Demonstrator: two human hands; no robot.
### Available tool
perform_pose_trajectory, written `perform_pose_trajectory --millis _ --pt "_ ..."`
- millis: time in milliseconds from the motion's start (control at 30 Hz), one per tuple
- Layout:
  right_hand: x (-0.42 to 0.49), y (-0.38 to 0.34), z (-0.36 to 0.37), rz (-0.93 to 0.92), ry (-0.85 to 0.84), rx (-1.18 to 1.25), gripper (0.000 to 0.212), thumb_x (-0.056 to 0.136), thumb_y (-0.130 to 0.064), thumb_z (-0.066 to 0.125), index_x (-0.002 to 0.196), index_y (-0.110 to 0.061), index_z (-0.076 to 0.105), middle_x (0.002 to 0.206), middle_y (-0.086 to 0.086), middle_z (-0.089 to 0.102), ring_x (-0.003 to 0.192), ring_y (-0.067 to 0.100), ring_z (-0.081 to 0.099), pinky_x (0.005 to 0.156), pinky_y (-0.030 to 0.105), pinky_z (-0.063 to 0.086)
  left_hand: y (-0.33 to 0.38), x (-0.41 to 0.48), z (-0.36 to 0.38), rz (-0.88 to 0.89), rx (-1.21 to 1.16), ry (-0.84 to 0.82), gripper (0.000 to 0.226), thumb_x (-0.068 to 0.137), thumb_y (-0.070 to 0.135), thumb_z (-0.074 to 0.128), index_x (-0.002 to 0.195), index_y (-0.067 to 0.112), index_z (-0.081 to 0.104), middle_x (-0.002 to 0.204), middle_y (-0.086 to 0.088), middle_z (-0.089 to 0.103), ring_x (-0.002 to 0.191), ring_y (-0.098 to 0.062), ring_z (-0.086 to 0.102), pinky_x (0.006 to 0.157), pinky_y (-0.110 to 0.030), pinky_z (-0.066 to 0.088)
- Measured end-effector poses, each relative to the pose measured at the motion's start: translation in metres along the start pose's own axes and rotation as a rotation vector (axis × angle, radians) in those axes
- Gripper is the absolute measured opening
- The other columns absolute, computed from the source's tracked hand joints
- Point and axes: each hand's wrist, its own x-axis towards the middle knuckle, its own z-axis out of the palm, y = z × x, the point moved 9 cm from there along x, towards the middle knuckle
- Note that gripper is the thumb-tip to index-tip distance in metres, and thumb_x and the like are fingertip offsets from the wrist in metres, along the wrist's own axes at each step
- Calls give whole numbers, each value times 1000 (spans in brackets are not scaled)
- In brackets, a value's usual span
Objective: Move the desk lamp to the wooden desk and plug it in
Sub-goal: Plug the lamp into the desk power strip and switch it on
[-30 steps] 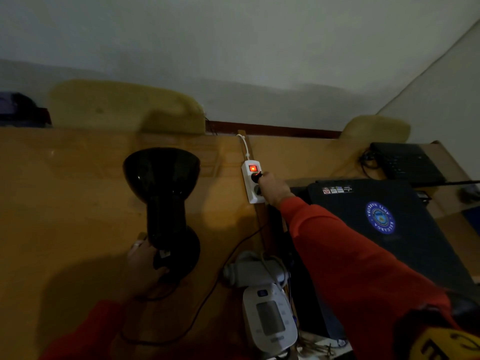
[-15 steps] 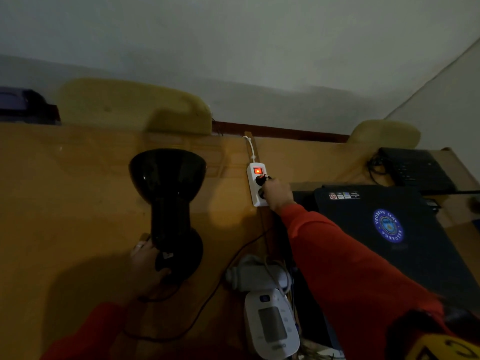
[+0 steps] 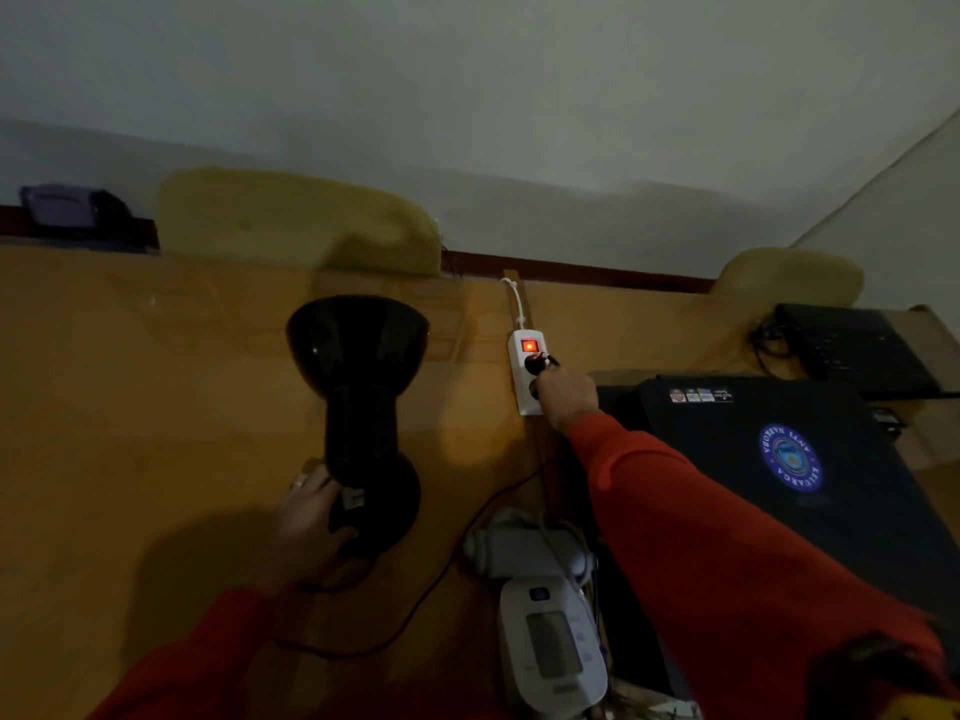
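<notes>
A black desk lamp (image 3: 363, 407) stands on the wooden desk (image 3: 130, 407), its wide shade pointing away from me. My left hand (image 3: 311, 522) grips the lamp's round base from the left. The lamp's black cord (image 3: 447, 553) loops across the desk toward a white power strip (image 3: 524, 376) with a lit red switch. My right hand (image 3: 566, 394) rests at the strip with its fingers on the black plug (image 3: 535, 363), which sits in the upper socket.
A closed dark laptop (image 3: 779, 459) with a round blue sticker lies right of the strip. A white blood pressure monitor (image 3: 550, 646) and its grey cuff sit near the desk's front. A black device (image 3: 852, 345) lies at the far right. Two yellowish cushions stand against the wall.
My view has shifted slightly. My right hand stays at the plug in the strip and my left hand keeps its hold on the lamp base.
</notes>
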Motion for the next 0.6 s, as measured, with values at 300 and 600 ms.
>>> perform_pose_trajectory --millis 300,600 --pt "-81 -83 -26 -160 95 679 42 83 -16 64 125 -12 58 126 13 60 117 32 54 94 34 43 4 -16 -11 -49 -25 -32 76 79 28 74 143 15 34 158 -9 18 141 -35 23 116 -50 25" --pt "-164 -178 -18 -440 -37 1106 26 89 -17 61 109 -1 61 106 19 67 96 25 64 83 30 53 14 -38 5 -40 -17 -48 78 77 30 75 143 14 35 158 -13 15 144 -35 17 118 -51 23"
